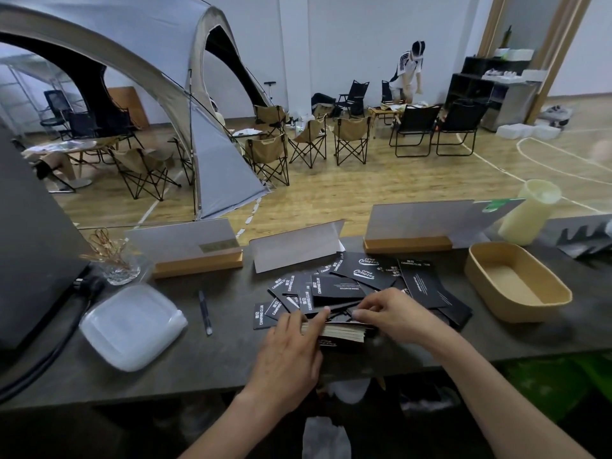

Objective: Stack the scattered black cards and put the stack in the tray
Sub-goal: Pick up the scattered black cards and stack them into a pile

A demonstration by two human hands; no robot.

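Several black cards (pixel 347 286) with white print lie scattered and overlapping in the middle of the dark table (pixel 231 352). A squared-up stack of cards (pixel 344 332) rests at the near edge of the pile, pale card edges facing me. My left hand (pixel 291 356) holds the stack's left side, fingers over its top. From the right, my right hand (pixel 394 314) pinches a black card over the top of the stack. The tan tray (pixel 516 286) stands to the right of the cards with nothing inside.
Wood-based sign holders (pixel 198 250) line the table's far edge. A clear plastic lid (pixel 132 326) and a pen (pixel 205 313) lie left of the cards. A glass with gold clips (pixel 116 263) stands at back left, a pale cup (pixel 530 213) at back right.
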